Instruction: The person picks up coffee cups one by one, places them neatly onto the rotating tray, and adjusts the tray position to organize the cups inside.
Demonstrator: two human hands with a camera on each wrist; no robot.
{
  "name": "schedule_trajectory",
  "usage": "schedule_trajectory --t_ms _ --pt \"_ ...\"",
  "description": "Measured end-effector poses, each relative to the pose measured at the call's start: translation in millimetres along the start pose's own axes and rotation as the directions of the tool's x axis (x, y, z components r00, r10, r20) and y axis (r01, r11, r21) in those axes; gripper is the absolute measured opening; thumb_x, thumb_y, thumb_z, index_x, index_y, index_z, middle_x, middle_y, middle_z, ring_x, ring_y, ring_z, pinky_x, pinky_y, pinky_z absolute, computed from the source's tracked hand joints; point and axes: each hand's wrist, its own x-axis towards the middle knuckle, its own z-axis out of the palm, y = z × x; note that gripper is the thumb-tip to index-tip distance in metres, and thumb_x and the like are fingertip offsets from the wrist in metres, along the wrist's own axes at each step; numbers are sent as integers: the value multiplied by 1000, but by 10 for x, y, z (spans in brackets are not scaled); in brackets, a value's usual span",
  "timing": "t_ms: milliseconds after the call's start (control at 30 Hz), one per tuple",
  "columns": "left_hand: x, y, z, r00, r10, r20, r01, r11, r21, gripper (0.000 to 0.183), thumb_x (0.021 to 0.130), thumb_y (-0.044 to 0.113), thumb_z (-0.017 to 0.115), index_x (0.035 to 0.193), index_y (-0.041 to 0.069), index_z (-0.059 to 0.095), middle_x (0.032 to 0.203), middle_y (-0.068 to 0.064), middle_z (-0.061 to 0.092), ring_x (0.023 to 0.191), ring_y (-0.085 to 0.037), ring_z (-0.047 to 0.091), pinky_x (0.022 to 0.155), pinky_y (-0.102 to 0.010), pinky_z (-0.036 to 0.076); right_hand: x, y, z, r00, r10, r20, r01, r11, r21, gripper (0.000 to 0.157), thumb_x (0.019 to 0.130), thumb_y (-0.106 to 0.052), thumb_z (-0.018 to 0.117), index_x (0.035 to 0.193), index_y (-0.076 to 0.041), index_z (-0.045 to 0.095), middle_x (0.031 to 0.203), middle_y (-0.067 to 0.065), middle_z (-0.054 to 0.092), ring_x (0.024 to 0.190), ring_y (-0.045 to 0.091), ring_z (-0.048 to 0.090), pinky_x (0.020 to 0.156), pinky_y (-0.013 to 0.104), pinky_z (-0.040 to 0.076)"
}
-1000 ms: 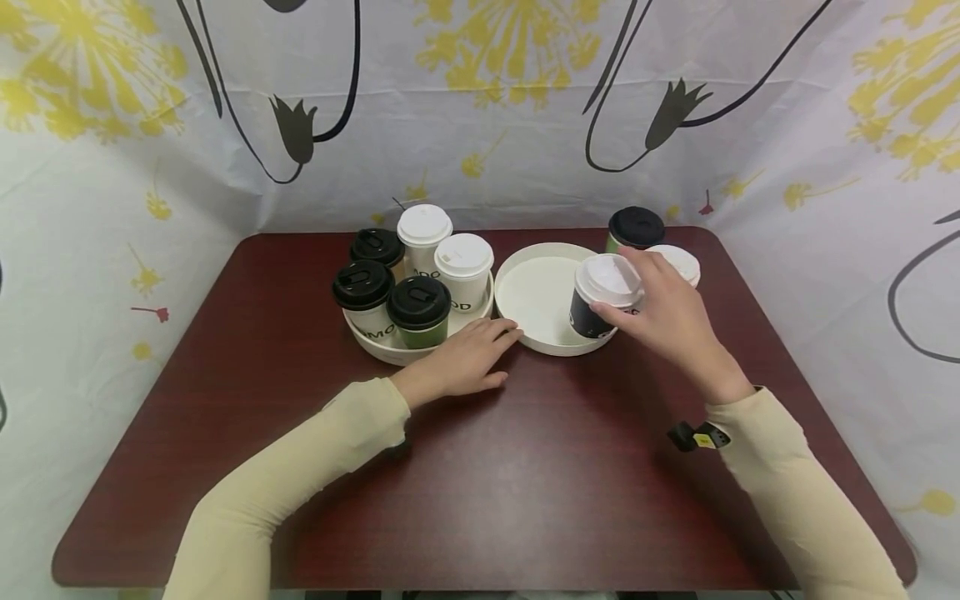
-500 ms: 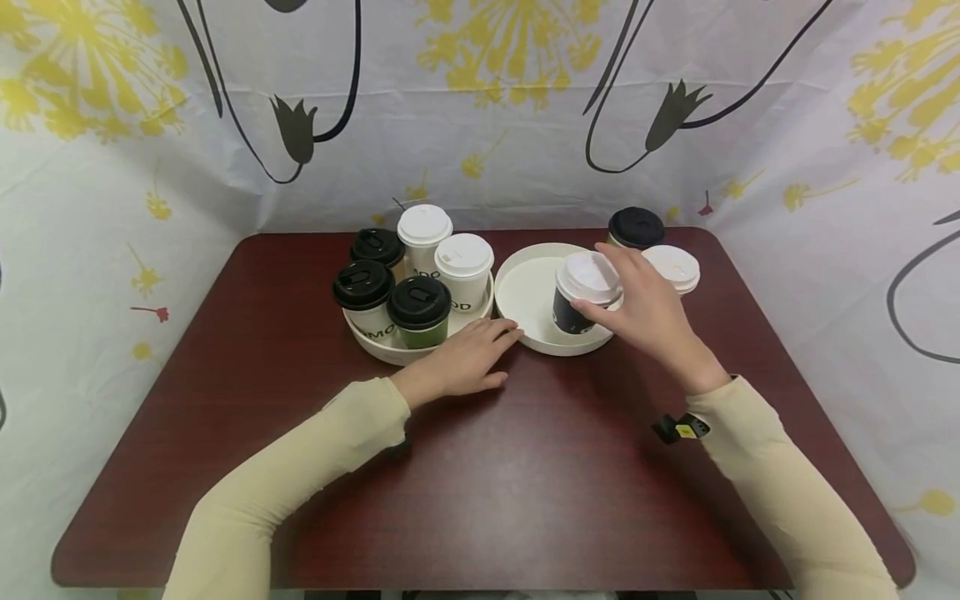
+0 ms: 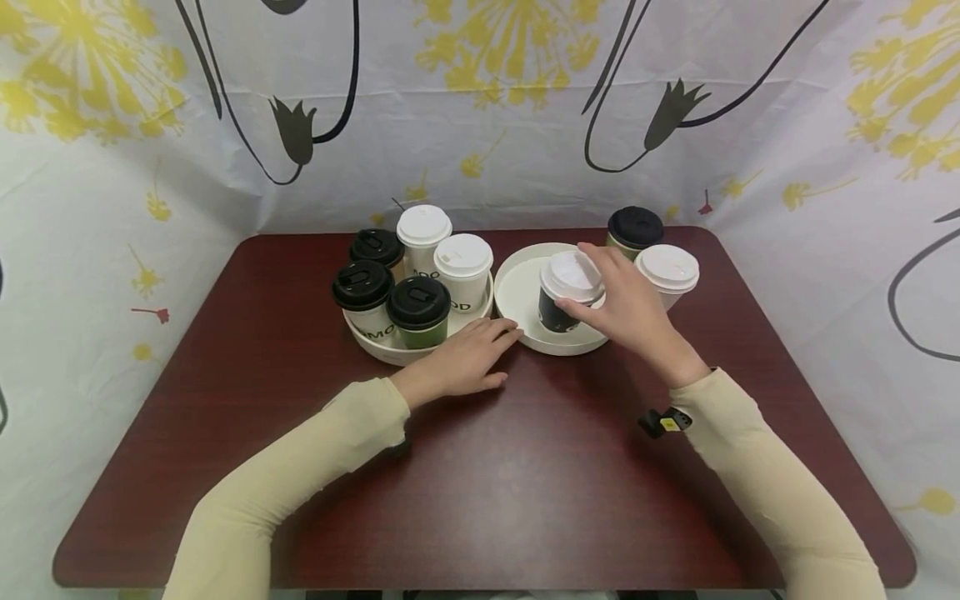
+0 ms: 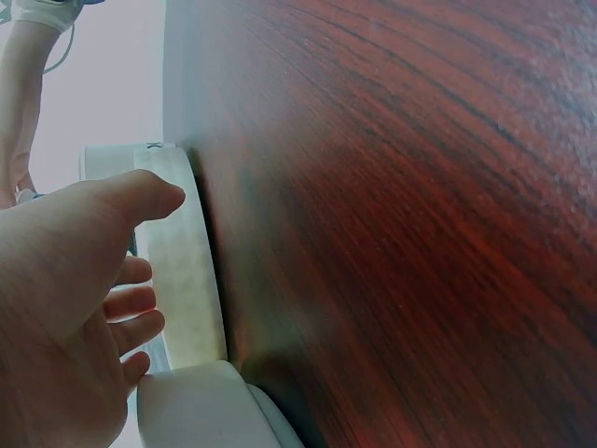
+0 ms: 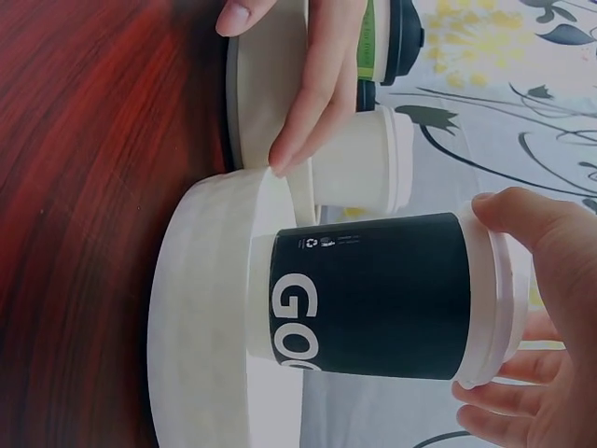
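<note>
My right hand (image 3: 633, 308) grips a paper coffee cup (image 3: 557, 315) by its white lid, thumb on the near side and fingers on the far side. This cup has a black sleeve with white letters and is upright inside the round white tray (image 3: 516, 287) on the right, its base behind the tray wall (image 5: 201, 327) in the right wrist view. My left hand (image 3: 467, 358) lies with fingers extended where the two trays meet, fingertips right at the right tray's rim. Beside it, the left round tray (image 3: 386, 354) holds several lidded cups.
In the left tray are black-lidded cups, including a green one (image 3: 422, 312), and two white-lidded cups (image 3: 465, 267). On the table right of the right tray stand a black-lidded cup (image 3: 635, 229) and a white-lidded cup (image 3: 667, 271). A patterned cloth (image 3: 510, 183) hangs behind the table.
My right hand has moved left with the black-sleeved cup, from the right tray's right side toward its middle. The left hand stays in place.
</note>
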Motion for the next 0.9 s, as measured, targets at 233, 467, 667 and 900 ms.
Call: schedule_trajectory --t_ms 233,467,667,900 --pt "-1 2 2 1000 4 -9 -4 1000 -8 73 91 36 67 151 6 37 152 -13 41 141 -30 42 121 -42 30 38 -47 83 1000 7 7 -7 1000 2 83 79 -51 78 146 -16 45 135 14 57 120 32 58 89 52 51" --pt "-3 -2 17 1000 6 -19 -6 1000 0 73 91 37 67 151 7 37 152 -13 40 140 -30 42 121 -41 30 80 -57 177 1000 6 4 -6 1000 12 82 80 -52 76 147 -17 45 135 12 57 120 30 58 90 52 51" --pt "-14 -1 20 999 11 -35 -11 1000 0 73 90 37 68 150 7 39 148 -13 41 135 -29 45 119 -41 32 122 -68 237 1000 3 9 -4 1000 25 82 80 -51 77 147 -15 45 137 14 56 122 33 57 95 53 49" --pt "-14 3 12 999 12 -45 -12 1000 -8 73 90 36 69 150 7 40 146 -13 43 133 -29 46 118 -41 33 160 -70 319 999 -37 -25 37 999 4 81 79 -51 78 144 -13 47 141 13 55 127 32 55 101 52 46"
